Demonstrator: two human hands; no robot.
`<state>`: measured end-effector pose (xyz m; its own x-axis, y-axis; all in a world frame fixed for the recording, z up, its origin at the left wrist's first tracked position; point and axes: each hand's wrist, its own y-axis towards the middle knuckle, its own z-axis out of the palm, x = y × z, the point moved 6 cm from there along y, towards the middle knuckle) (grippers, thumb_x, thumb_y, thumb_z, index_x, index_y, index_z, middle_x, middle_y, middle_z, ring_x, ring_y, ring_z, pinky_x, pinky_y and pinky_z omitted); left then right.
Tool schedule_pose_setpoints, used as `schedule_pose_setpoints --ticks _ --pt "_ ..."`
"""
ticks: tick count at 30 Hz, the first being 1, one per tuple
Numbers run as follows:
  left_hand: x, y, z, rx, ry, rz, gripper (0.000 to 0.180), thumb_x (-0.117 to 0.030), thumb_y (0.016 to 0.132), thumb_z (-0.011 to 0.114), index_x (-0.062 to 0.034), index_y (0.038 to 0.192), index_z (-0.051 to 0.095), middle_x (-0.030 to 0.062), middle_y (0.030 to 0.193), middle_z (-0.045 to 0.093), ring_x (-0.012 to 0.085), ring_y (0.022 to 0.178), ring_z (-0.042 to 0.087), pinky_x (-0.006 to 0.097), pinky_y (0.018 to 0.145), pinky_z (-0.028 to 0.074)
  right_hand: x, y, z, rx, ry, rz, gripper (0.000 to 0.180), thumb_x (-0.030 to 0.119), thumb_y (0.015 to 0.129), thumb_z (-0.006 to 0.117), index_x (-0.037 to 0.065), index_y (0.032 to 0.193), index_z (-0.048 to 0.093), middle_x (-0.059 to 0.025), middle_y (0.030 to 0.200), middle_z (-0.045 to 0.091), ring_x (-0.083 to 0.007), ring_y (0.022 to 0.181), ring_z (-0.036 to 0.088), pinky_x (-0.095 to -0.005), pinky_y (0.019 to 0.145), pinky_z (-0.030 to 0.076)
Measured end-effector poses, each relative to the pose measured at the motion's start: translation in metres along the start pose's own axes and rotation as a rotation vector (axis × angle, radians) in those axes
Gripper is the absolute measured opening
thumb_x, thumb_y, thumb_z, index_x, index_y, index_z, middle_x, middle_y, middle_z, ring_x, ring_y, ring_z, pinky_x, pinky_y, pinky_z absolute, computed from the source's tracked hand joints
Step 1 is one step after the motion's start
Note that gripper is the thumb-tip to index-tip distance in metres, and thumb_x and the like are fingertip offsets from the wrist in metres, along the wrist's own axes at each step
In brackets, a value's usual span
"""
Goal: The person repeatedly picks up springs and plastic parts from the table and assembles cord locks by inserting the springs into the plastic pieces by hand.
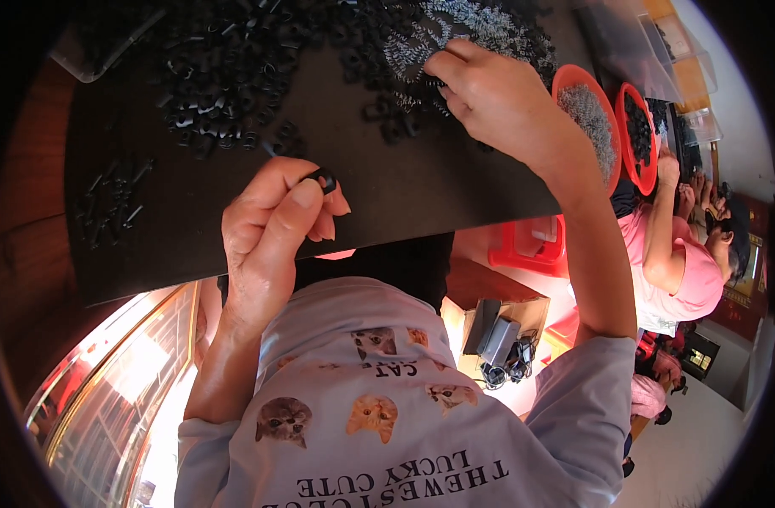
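My left hand pinches a small black hollow plastic part between thumb and fingers, just over the near side of the dark table. To the right and farther off, my right hand has its fingers curled together at the edge of a heap of small metal springs. Its fingertips are partly hidden, so what they hold, if anything, does not show. Beyond my left hand spreads a large pile of small black plastic parts. Several thin black pins lie scattered at the table's left.
At right stand a red bowl of springs and another red bowl of black parts. Clear plastic bins are beyond. Below are a red crate and a cardboard box. A co-worker in pink sits at right.
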<state>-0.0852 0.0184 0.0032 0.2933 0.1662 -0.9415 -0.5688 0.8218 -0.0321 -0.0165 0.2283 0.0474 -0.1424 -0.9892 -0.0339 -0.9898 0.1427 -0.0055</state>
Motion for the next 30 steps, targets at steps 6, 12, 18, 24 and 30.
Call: schedule_pose_setpoints --ticks 6,12,18,24,30 --pt "0.002 0.001 -0.001 0.019 -0.028 0.017 0.02 -0.02 0.098 0.052 -0.001 0.097 0.06 0.0042 0.085 0.064 0.0058 0.067 0.053 0.022 0.063 0.045 0.0 -0.009 -0.007 -0.139 0.141 0.029 0.017 0.004 0.078 0.057 0.005 0.095 0.057 -0.009 0.094 0.058 -0.0331 0.079 0.062 -0.044 0.065 0.05" --pt "0.001 0.002 0.0 0.03 -0.024 0.028 0.02 -0.02 0.098 0.052 -0.0011 0.098 0.059 0.0039 0.085 0.064 0.0056 0.067 0.053 0.022 0.062 0.045 0.005 -0.015 -0.018 -0.256 0.393 -0.008 0.02 -0.007 0.076 0.056 0.003 0.093 0.057 -0.0092 0.082 0.051 -0.0268 0.067 0.055 -0.0353 0.059 0.046" --pt "0.001 0.004 -0.001 0.019 -0.043 0.019 0.022 -0.021 0.099 0.052 -0.0009 0.1 0.059 0.0039 0.085 0.064 0.0054 0.067 0.053 0.021 0.062 0.045 0.075 -0.011 -0.05 -0.296 0.46 -0.191 0.028 -0.011 0.069 0.059 0.003 0.094 0.058 -0.0085 0.083 0.05 -0.0258 0.062 0.054 -0.0338 0.055 0.045" --pt "0.001 0.004 0.003 0.018 -0.057 0.025 0.019 -0.019 0.099 0.053 -0.0007 0.102 0.06 0.0032 0.085 0.063 0.0047 0.067 0.051 0.019 0.061 0.044 0.099 -0.007 -0.053 -0.267 0.468 -0.241 0.026 -0.009 0.067 0.062 0.003 0.091 0.059 -0.0082 0.083 0.05 -0.0263 0.061 0.056 -0.0354 0.052 0.046" --pt "-0.001 0.003 0.001 0.065 -0.077 0.076 0.02 -0.017 0.099 0.054 0.0009 0.105 0.06 0.0024 0.085 0.063 0.0047 0.068 0.052 0.019 0.062 0.045 0.117 -0.005 -0.06 -0.212 0.327 -0.282 0.021 -0.003 0.07 0.064 0.001 0.09 0.059 -0.0077 0.083 0.05 -0.0251 0.062 0.057 -0.0353 0.051 0.047"
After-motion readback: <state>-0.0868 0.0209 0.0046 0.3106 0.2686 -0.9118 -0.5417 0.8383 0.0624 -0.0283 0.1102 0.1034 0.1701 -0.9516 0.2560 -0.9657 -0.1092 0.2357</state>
